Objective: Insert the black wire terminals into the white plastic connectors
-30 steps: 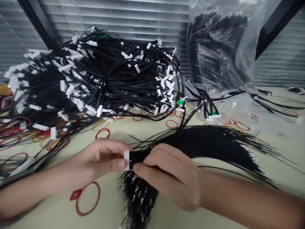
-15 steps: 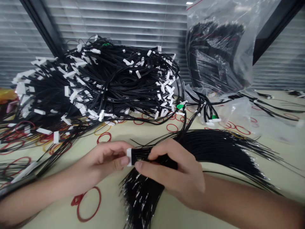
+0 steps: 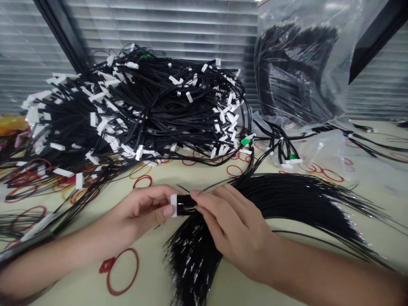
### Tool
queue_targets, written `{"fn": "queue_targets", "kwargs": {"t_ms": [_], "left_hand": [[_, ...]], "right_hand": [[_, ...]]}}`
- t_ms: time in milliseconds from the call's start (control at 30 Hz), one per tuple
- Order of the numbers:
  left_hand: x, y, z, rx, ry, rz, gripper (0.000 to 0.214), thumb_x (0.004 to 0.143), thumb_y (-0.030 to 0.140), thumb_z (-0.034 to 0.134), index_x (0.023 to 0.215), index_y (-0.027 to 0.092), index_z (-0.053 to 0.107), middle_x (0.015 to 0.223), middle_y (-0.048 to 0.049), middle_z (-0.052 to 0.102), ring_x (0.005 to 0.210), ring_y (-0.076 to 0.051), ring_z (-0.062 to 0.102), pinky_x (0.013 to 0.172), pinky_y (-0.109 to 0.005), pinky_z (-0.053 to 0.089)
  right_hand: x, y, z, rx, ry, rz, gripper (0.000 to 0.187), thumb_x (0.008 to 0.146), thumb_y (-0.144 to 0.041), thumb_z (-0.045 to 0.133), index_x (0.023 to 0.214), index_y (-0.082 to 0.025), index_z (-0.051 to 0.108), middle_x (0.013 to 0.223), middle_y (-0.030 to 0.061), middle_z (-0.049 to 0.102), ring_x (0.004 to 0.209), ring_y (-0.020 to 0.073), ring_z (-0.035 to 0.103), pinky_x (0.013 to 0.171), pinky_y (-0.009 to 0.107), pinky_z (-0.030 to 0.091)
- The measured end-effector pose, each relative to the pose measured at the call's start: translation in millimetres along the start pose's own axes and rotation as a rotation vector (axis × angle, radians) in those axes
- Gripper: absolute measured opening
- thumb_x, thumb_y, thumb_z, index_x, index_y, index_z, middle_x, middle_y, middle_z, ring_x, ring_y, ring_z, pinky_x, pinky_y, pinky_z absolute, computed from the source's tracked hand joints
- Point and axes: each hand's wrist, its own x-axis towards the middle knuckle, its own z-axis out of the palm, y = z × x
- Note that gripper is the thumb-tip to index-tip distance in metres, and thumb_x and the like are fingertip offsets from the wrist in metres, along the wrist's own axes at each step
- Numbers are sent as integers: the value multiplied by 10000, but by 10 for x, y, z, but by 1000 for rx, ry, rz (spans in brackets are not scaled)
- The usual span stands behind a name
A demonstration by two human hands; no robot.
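Between finger and thumb, my left hand [image 3: 151, 208] pinches a white connector [image 3: 174, 205]. Black wires [image 3: 185, 205] run out of the connector's right side toward my right hand [image 3: 232, 229]. That hand is closed, its fingers pressed together around the wires a short way from the connector; its thumb and fingertips partly cover them. Below it a bundle of loose black wires [image 3: 191, 255] with shiny metal tips hangs toward the front of the table. Another spread of black wires [image 3: 296, 204] lies to the right, behind my right forearm.
A large heap of black cables with white connectors [image 3: 153, 110] fills the back left. A clear plastic bag [image 3: 299, 72] of black wires stands against the blinds at the back right. Rubber bands, such as a large red one [image 3: 123, 272], lie scattered over the pale table [image 3: 153, 272].
My right hand has turned, and its thumb and fingertips have shifted on the wires, a little away from the connector. My left hand still pinches the connector. The whole view has shifted slightly.
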Motion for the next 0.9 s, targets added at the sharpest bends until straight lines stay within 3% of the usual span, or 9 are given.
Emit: {"fn": "queue_targets", "kwargs": {"t_ms": [300,467,700,767,900], "left_hand": [[-18,29,9,-3,-19,-2,89,859,258,676,874,236,760,843,-2,719,811,-148,633,725,-201,494],[-38,1,17,8,-69,-24,85,841,252,694,846,195,756,767,-4,697,731,-144,609,657,-203,483],[6,-4,22,54,-30,12,182,870,330,635,861,164,710,748,7,596,704,-138,529,620,-205,418],[25,8,13,85,8,20,231,888,372,598,899,163,696,751,7,567,693,-141,506,605,-211,400],[49,14,-9,145,42,58,268,893,400,578,896,159,693,720,17,516,667,-140,464,586,-213,381]], "right_hand": [[10,7,-8,80,50,-41,208,998,-40,460,1164,-82,577,726,37,621,658,152,492,596,278,494],[35,-7,-7,97,50,-87,193,1014,-53,415,1054,-100,597,683,29,586,628,145,435,577,261,467],[52,109,-26,111,29,-46,231,1014,-46,439,969,-112,655,815,63,652,732,139,527,667,268,486],[101,184,-93,145,-68,-88,210,1007,-66,487,948,-100,685,837,64,652,750,140,539,709,279,492],[243,236,-276,359,-548,-2,113,949,-193,669,877,-129,730,840,29,629,772,130,578,729,250,505]]}}
